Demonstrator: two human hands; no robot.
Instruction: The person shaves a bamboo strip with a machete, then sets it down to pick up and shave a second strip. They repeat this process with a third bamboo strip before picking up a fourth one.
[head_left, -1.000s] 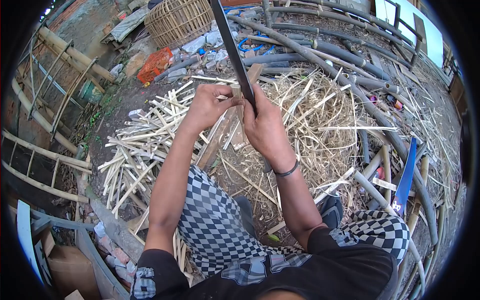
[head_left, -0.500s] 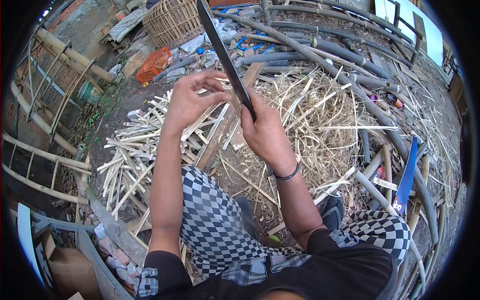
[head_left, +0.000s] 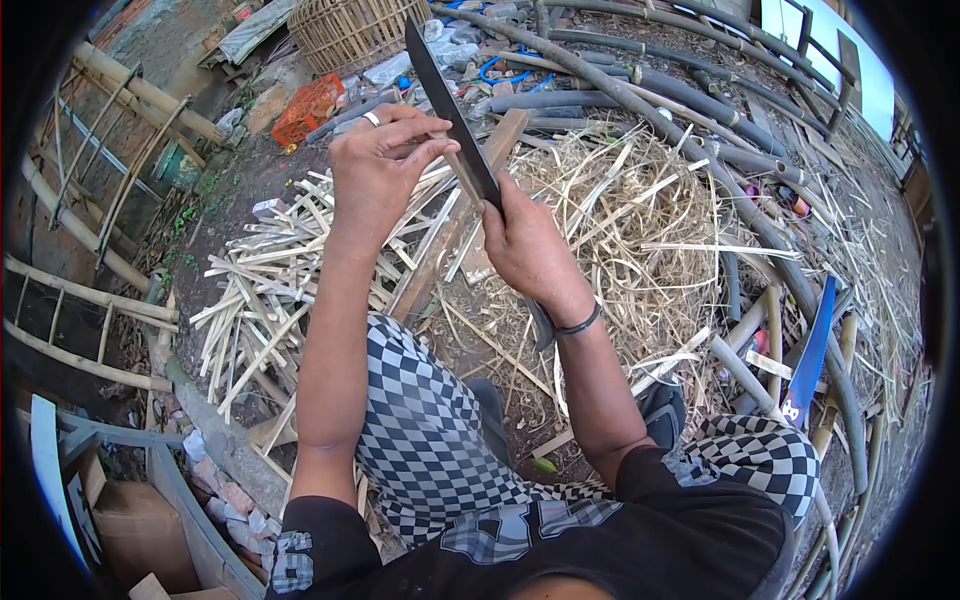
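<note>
My right hand (head_left: 535,245) is wrapped round a long dark blade (head_left: 447,100), which points up and to the left. My left hand (head_left: 383,165), with a ring on one finger, pinches the upper end of a thin bamboo strip (head_left: 462,172) beside the blade. The strip's lower end reaches my right thumb. Below the hands a wooden plank (head_left: 432,262) lies slanted on the ground. A pile of cut strips (head_left: 265,285) is spread to its left, and a heap of thin shavings (head_left: 640,250) lies to its right.
A blue saw (head_left: 812,350) leans among poles at the right. Long grey poles (head_left: 740,120) cross the upper right. An orange crate (head_left: 308,108) and a woven basket (head_left: 345,35) stand at the upper left. A bamboo frame (head_left: 90,310) is at the left, above a cardboard box (head_left: 145,535).
My left hand has moved up slightly and closed its fingers on the strip's end. The blade has shifted a little down and to the right, and its tip shows now.
</note>
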